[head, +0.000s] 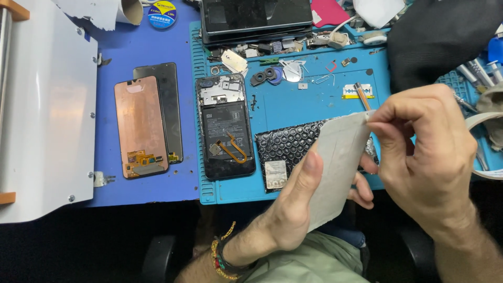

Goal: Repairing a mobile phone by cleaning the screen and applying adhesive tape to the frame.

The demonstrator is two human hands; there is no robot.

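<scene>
My left hand (293,207) holds a pale grey rectangular sheet (338,162) from below, thumb on its face. My right hand (424,147) pinches the sheet's top right corner between thumb and forefinger. Under the sheet lies a black bubble-wrap pouch (288,141) on the teal work mat (309,105). To the left on the mat rests an opened phone (224,126) with its back off, battery and an orange flex cable showing.
Two screen panels, one copper-backed (140,126) and one black (170,107), lie on the blue mat at left. A white machine (44,105) fills the far left. Small parts, a razor blade (358,91) and tools crowd the mat's back. A tape roll (487,144) sits at right.
</scene>
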